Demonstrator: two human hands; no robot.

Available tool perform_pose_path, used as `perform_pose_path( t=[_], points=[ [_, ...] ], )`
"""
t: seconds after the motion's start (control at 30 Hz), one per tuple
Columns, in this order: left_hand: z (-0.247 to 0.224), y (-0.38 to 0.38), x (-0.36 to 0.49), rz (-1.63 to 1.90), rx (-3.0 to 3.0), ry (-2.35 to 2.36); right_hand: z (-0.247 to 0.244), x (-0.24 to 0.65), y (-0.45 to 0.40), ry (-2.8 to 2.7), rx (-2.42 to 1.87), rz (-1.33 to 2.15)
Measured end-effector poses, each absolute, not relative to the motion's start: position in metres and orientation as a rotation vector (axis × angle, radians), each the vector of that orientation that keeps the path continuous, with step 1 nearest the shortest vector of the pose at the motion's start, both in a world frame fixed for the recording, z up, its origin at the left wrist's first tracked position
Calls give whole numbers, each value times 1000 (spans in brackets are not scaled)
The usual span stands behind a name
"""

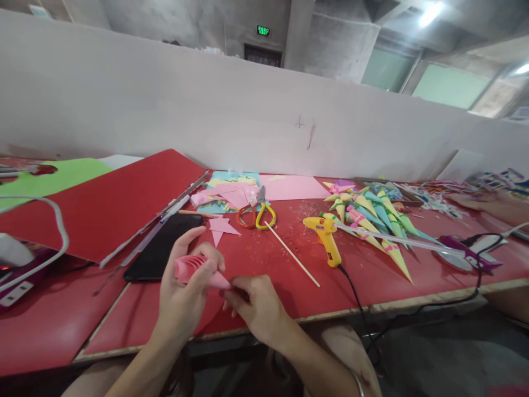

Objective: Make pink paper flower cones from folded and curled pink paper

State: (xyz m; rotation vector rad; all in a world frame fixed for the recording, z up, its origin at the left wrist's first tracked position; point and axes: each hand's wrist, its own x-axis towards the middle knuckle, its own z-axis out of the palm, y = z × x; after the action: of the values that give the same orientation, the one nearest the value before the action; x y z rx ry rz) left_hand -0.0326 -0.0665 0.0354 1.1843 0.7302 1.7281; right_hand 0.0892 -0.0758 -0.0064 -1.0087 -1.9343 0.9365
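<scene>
My left hand (185, 281) is wrapped round a pink paper cone (196, 269) with a ridged, layered end at the left. The cone's narrow tip points right, where the fingertips of my right hand (258, 306) pinch it. Just beyond my hands, pink star-shaped paper pieces (221, 227) lie on the red table (264, 259). Scissors (258, 212) with one red and one yellow handle rest behind them. A thin pale stick (291, 253) lies to the right of my hands, and a yellow glue gun (326, 237) is farther right.
Yellow, green and blue paper cones (376, 215) are piled at the right. A black phone (165, 248) and a large red sheet (136, 204) lie at the left. The glue gun's black cable (357, 303) hangs over the front edge. Another person's hand (487, 204) is at far right.
</scene>
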Motion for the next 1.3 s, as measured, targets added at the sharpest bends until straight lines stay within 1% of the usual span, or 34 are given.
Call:
perform_pose_path(
  t=[0.17, 0.4, 0.6, 0.93, 1.17, 1.3],
  points=[
    [41, -62, -31, 1727, 902, 688, 1, 90, -77, -2067, -1125, 804],
    [45, -59, -29, 1740, 718, 701, 9, 86, -79, -2355, -1421, 307],
    [41, -54, -31, 1730, 683, 710, 4, 84, -78, -2365, -1466, 116],
    [36, -52, -34, 1737, 813, 812, 5, 84, -77, -2392, -1473, 81],
    [29, -50, -33, 1665, 808, 868, 8, 84, -79, -2414, -1481, 190],
    [22, -51, -30, 1566, 988, 969, 11, 84, -76, -2424, -1548, 323]
  ],
)
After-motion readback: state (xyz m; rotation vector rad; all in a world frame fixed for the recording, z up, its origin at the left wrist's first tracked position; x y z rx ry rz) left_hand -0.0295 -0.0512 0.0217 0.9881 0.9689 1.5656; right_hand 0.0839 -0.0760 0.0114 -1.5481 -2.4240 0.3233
